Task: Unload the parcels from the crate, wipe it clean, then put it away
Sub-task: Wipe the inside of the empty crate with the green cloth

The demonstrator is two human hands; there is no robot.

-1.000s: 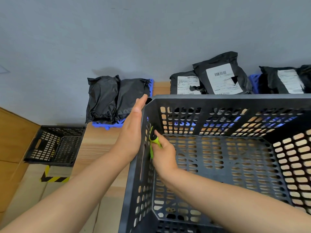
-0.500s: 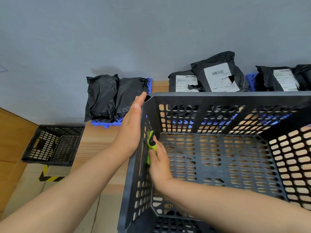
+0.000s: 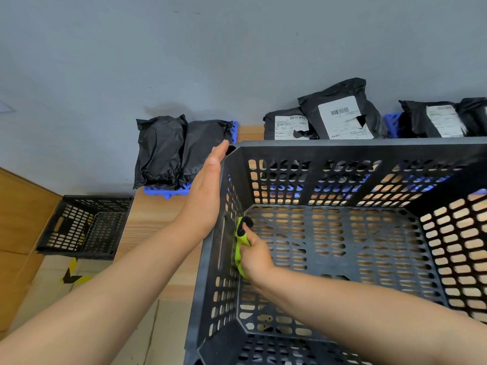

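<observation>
Grey wall rises behind a pale wooden table, and on that table stands the black crate, holding no parcels. Inside it, the right hand grips a green-and-black wiping tool against the inner face of the crate's left wall, fingers curled tight round the handle. Half a second ago those fingers lay straighter along the tool; it has since slid slightly toward the person. The left hand has not shifted: it presses flat on the outside of that same wall, fingers straight and together, tips at the rim's far corner.

Left of the crate's far corner, two plain black parcels lean against the wall on a blue pallet. Behind the crate's far rim are three labelled parcels, part of one more at the frame's right edge, and a second blue pallet showing between them. One smaller black crate sits lower down, well to the left of the main crate, with a strip of yellow-and-black tape just in front of it.
</observation>
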